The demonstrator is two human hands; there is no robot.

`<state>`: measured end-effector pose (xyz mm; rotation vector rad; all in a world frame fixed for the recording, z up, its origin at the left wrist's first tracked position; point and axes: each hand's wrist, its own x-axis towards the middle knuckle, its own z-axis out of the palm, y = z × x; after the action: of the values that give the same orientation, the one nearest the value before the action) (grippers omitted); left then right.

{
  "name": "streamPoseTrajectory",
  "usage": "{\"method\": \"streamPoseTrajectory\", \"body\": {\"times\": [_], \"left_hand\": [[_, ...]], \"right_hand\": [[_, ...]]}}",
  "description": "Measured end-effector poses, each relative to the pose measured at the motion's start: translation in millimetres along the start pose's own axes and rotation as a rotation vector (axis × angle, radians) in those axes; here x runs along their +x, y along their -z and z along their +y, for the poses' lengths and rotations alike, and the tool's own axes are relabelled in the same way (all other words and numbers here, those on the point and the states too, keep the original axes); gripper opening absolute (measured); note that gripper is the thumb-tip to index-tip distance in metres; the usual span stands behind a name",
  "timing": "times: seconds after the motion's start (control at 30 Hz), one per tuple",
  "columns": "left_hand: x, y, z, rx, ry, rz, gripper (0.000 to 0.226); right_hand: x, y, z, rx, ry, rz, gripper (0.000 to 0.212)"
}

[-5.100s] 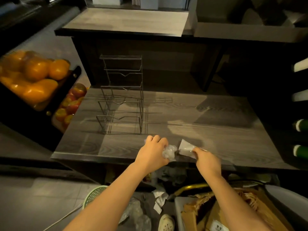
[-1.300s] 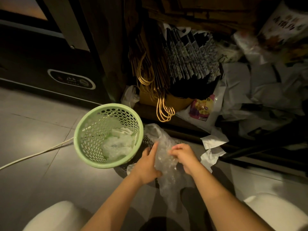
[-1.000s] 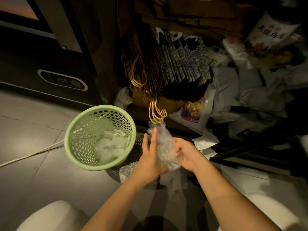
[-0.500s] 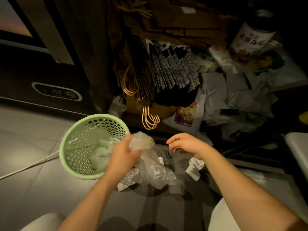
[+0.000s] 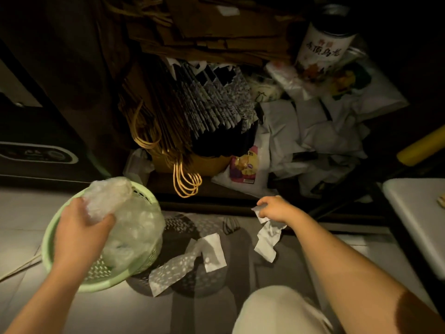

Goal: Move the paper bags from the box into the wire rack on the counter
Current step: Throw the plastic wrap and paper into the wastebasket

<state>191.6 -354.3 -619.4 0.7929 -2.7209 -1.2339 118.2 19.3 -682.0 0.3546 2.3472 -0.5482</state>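
Observation:
Brown paper bags (image 5: 154,121) with yellow cord handles stand packed upright under the counter, next to a row of dark patterned bags (image 5: 216,104). My left hand (image 5: 79,227) is shut on a crumpled wad of clear plastic wrap (image 5: 113,196), holding it over the green mesh basket (image 5: 144,266) on the floor. My right hand (image 5: 274,208) pinches a scrap of white paper (image 5: 267,237) at the shelf's front edge. The wire rack and the counter top are out of view.
Crumpled white paper (image 5: 313,131) and a snack packet (image 5: 243,165) fill the shelf's right side, with a labelled canister (image 5: 322,42) behind. A white strip (image 5: 187,259) lies on the tiled floor. A grey bin (image 5: 419,220) stands at right, and a cable (image 5: 14,271) crosses the floor at left.
My left hand carried the plastic wrap leftward from the floor to above the green basket. My right hand let go of the wrap, moved right and took hold of the white paper scrap.

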Motion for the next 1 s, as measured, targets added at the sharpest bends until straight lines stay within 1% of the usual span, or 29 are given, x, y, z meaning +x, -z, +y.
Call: {"method": "streamPoseTrajectory", "body": {"times": [0.07,0.17,0.23,0.27,0.37,0.53,0.77,0.87,1.0], "left_hand": [[5.1,-6.2,-1.8,0.115,0.015,-0.060,0.060],[15.4,-16.9,-4.7,0.311,0.069,-0.228,0.083],[18.2,-21.4,-7.1,0.427,0.095,-0.303,0.093],[16.6,-23.5,-7.2,0.473,0.081,-0.322,0.094],[11.3,-33.9,-5.5,0.509,-0.001,-0.342,0.093],[12.3,-52.5,-3.9,0.467,-0.026,-0.372,0.088],[8.8,-65.3,4.2,0.468,-0.118,-0.315,0.083],[3.7,-67.0,9.7,0.439,-0.143,-0.305,0.081],[0.1,-64.4,13.2,0.392,-0.180,-0.308,0.079]], "right_hand": [[4.1,-5.3,6.6,-0.006,-0.021,0.005,0.053],[10.0,-15.0,11.7,-0.007,-0.023,0.026,0.054],[15.7,-21.2,16.3,0.024,-0.031,0.024,0.056],[17.0,-23.5,18.3,0.036,-0.028,0.022,0.055],[22.3,-28.6,25.3,0.065,-0.008,0.013,0.053],[34.3,-32.2,37.7,0.025,-0.025,0.062,0.055],[43.6,-36.1,39.4,-0.076,-0.102,0.082,0.053],[40.0,-37.7,34.9,-0.141,-0.134,0.122,0.045],[29.7,-39.5,24.3,-0.122,-0.056,0.197,0.042]]}}
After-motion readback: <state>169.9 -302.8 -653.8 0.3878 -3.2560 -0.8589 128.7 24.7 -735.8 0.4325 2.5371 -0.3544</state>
